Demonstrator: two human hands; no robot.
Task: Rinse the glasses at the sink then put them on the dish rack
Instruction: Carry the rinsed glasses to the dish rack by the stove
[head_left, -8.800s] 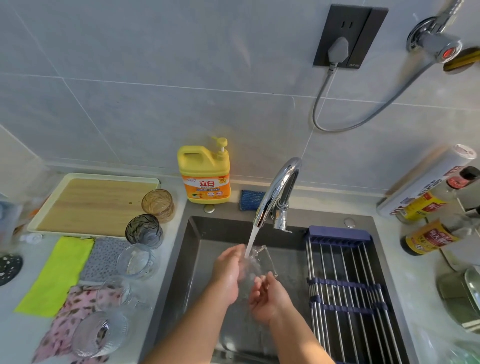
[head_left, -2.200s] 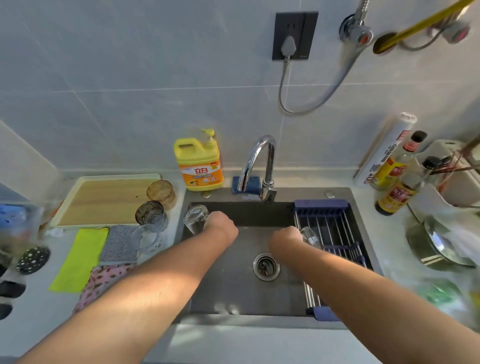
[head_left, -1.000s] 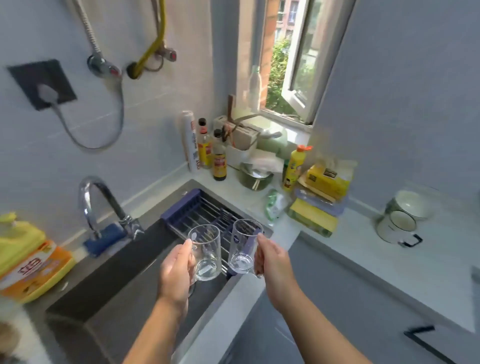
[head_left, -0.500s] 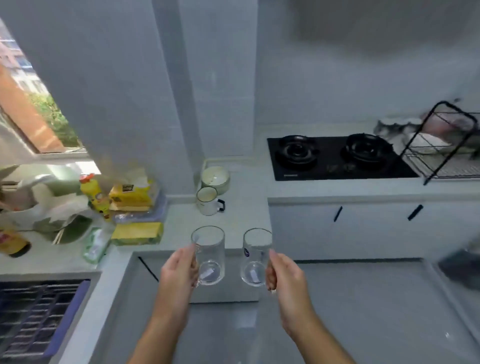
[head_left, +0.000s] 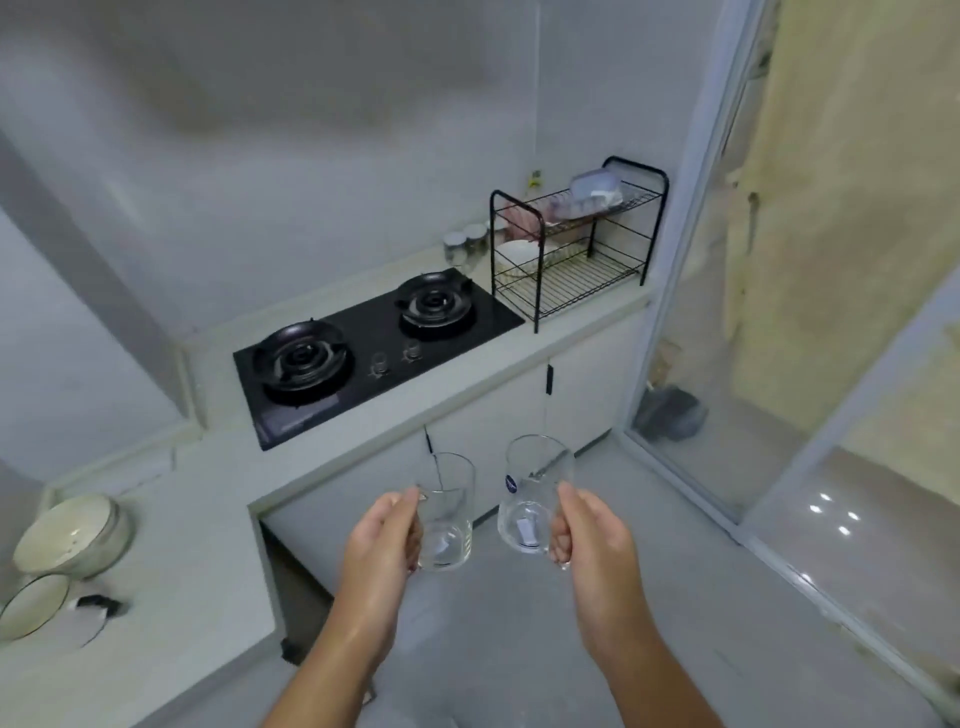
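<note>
Left hand grips the handle of one clear glass mug; right hand grips the other glass mug. Both upright, side by side, apart, over the floor. Black dish rack on the counter beside the stove, well ahead.

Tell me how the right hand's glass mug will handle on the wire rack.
Likely stiff and fragile: the glass mug is clear, thin-walled glass. Probably slippery, so the right hand holding its handle helps. It could wobble on the wire dish rack.
</note>
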